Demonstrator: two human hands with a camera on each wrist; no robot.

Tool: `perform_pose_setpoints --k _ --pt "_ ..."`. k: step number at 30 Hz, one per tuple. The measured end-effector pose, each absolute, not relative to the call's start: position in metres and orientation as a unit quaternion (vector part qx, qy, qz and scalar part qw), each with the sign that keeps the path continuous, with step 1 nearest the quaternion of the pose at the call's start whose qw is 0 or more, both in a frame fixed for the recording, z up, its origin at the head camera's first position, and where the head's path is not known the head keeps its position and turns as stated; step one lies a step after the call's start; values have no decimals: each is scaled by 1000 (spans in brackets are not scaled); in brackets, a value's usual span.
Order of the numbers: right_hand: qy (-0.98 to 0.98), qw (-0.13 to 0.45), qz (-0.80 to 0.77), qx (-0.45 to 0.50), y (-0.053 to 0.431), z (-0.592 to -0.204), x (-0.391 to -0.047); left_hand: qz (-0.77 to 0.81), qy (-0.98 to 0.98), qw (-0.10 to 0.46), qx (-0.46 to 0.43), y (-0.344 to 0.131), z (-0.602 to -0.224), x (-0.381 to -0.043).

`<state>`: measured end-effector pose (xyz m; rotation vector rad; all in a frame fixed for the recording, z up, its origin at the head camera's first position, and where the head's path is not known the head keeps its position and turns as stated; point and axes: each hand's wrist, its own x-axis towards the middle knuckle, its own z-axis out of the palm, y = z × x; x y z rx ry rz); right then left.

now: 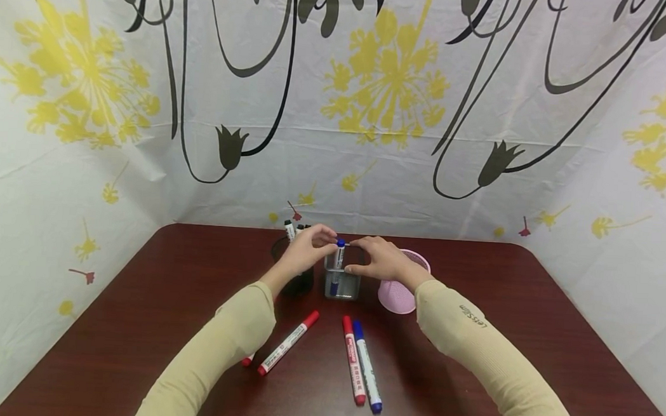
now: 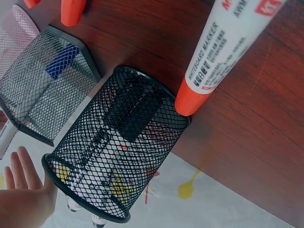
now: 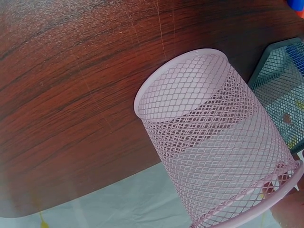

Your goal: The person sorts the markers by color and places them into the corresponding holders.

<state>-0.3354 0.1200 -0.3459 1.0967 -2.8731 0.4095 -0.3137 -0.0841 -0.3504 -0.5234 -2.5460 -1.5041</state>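
A blue-capped marker [image 1: 339, 257] stands in the grey mesh pen holder [image 1: 349, 290], its blue lower end showing through the mesh. My left hand [image 1: 306, 249] is at the holder's left side, fingertips close to the marker's top. In the left wrist view, that hand's fingers [image 2: 23, 170] look extended and apart, below the holder's rim. My right hand [image 1: 386, 261] reaches over from the right, fingers at the holder's rim and thumb lower at its side. In the right wrist view, the pink mesh holder [image 3: 209, 137] hides most of this hand.
The black mesh holder [image 2: 118, 142] with several markers stands left of the grey one, the pink holder on its right. Nearer lie a red marker [image 1: 288, 343], another red marker [image 1: 353, 362] beside a blue marker [image 1: 368, 367], and a partly hidden red marker [image 1: 248, 360].
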Motion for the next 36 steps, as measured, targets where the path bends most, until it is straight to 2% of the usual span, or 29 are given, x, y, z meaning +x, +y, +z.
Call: perform_pose_setpoints --k 5,8,11,15,23,36 --pt "-925 20 132 355 120 -346 -336 -503 -830 130 -204 -85 -346 -307" --pt "-924 24 134 357 120 -345 -336 -493 -816 169 -250 -82 -346 -298" --pt "-921 35 136 364 120 -345 -336 -465 -805 185 -317 -77 -347 -286" --pt "-918 47 137 370 120 -345 -335 -385 -812 165 -406 -67 -355 -264" --pt "-924 33 140 355 120 -347 -334 -149 -820 110 -542 -46 -376 -223" --pt "-924 38 135 357 119 -347 -334 55 -771 142 -619 -21 -401 -197"
